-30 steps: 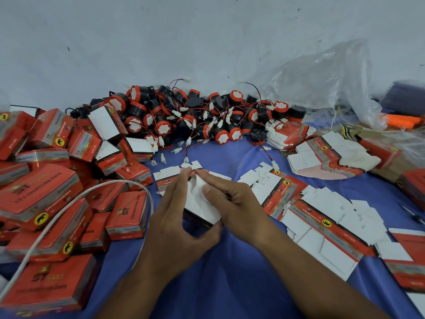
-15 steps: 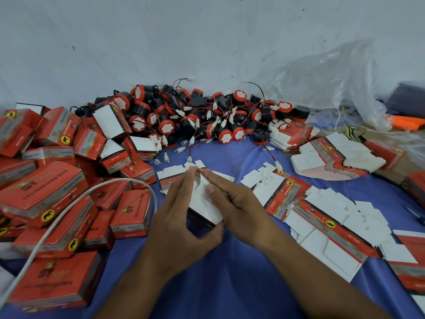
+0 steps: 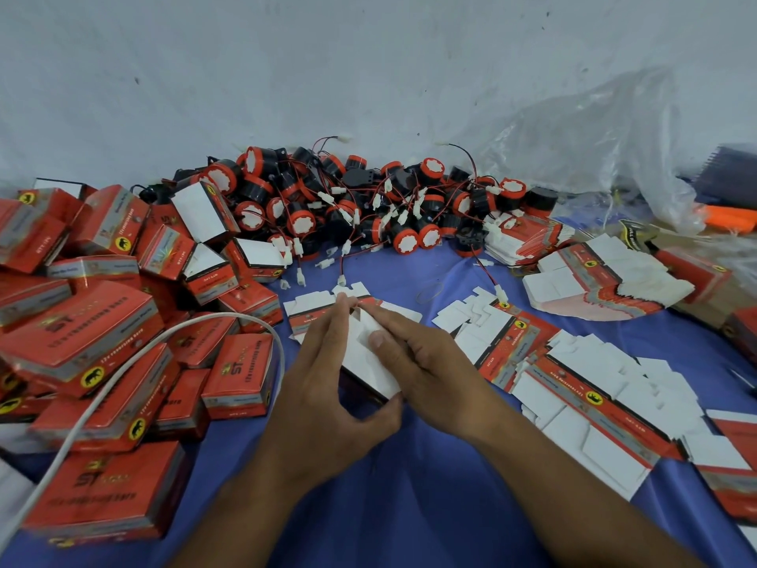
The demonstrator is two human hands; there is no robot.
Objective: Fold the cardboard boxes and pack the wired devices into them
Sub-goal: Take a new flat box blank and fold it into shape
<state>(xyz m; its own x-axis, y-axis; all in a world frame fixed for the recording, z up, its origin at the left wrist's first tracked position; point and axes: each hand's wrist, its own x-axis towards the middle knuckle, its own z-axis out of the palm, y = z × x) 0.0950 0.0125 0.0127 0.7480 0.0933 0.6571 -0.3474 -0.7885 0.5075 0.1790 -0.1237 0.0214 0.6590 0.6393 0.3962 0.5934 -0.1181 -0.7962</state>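
Observation:
At the centre of the blue cloth, both hands hold a small cardboard box (image 3: 362, 354) with its white inner side up. My left hand (image 3: 327, 387) lies along the box's left side, fingers stretched forward and thumb hooked at the near corner. My right hand (image 3: 426, 362) grips the right side, its thumb pressing on the white face. The fingertips of both hands meet at the far end. A pile of red and black wired devices (image 3: 368, 207) with white plugs sits at the back against the wall.
Several folded red boxes (image 3: 94, 321) are heaped on the left, with a white cable (image 3: 135, 358) arching over them. Flat unfolded box blanks (image 3: 594, 387) lie on the right and another blank (image 3: 311, 309) lies just behind my hands. A clear plastic bag (image 3: 594, 149) is at the back right.
Both hands stay on the box in the same place. The fingertips have drawn slightly closer together at its far end.

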